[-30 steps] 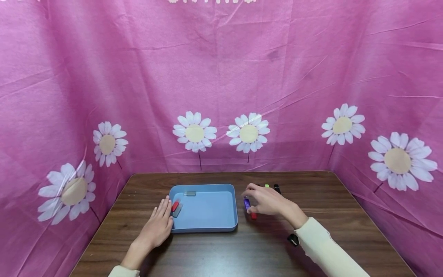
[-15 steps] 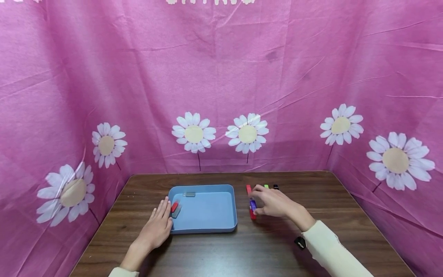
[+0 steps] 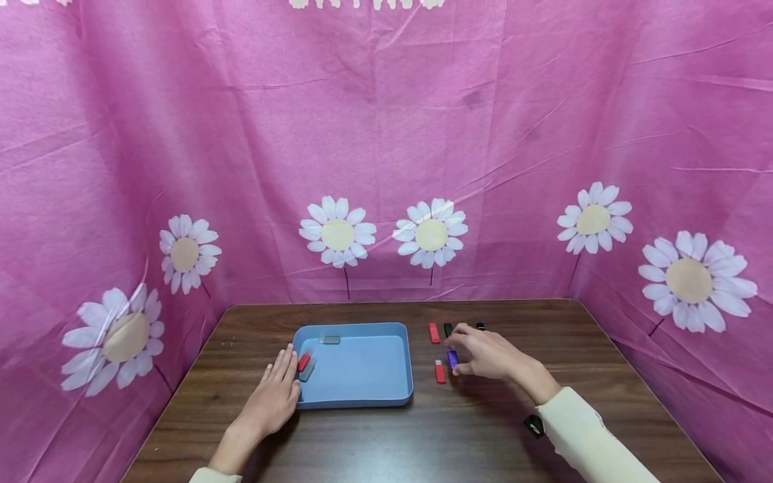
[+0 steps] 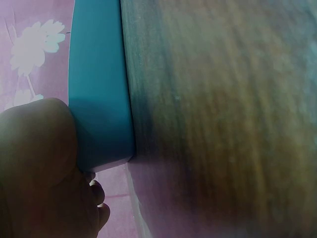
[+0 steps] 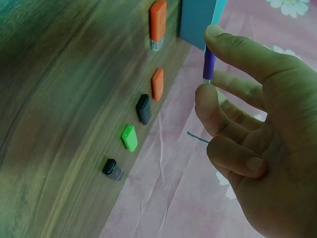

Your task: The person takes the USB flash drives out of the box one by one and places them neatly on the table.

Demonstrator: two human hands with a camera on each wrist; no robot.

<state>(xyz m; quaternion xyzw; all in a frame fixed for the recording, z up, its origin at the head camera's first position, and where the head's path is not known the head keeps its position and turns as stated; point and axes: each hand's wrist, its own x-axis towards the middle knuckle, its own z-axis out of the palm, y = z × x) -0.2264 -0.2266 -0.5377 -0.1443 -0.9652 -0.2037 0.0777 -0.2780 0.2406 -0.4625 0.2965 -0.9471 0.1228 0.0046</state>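
My right hand (image 3: 488, 355) pinches a purple USB stick (image 3: 453, 359) between thumb and fingertip, over the table right of the blue tray. In the right wrist view the purple stick (image 5: 209, 64) hangs with its metal plug toward the index fingertip. A red USB stick (image 3: 440, 373) lies just left of that hand, and another red stick (image 3: 434, 333) farther back. Beside the latter is a black stick (image 3: 448, 329). My left hand (image 3: 274, 390) rests with extended fingers along the left wall of the tray (image 3: 362, 369), which contains a red stick (image 3: 304, 362) and two greyish ones.
A green stick (image 5: 130, 138) and a second black stick (image 5: 113, 169) lie along the far part of the wooden table (image 3: 374, 443), mostly behind the right hand in the head view. Pink flowered cloth (image 3: 386, 134) surrounds the table on three sides.
My right hand has shifted right, away from the tray, with the purple stick, uncovering the two red sticks and the near black one. The left hand stays at the tray.
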